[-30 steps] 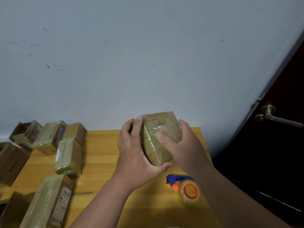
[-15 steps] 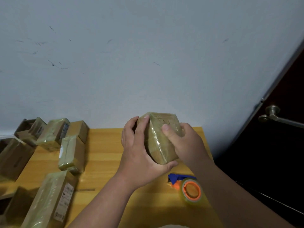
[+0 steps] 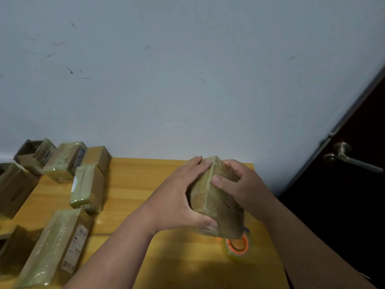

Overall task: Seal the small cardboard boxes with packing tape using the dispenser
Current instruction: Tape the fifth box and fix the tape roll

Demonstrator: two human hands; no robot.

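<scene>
Left hand (image 3: 175, 202) and right hand (image 3: 239, 184) gripping taped box (image 3: 216, 205), tape dispenser (image 3: 238, 245) half hidden beneath

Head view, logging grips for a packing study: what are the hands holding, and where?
A tape-wrapped cardboard box: left hand on its left side, right hand on its right.

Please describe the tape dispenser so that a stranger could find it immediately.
Look at the wooden table, near its right edge. Just below the box held by both hands lies the tape dispenser. Its orange core and clear tape roll set it apart from the brown boxes.
</scene>
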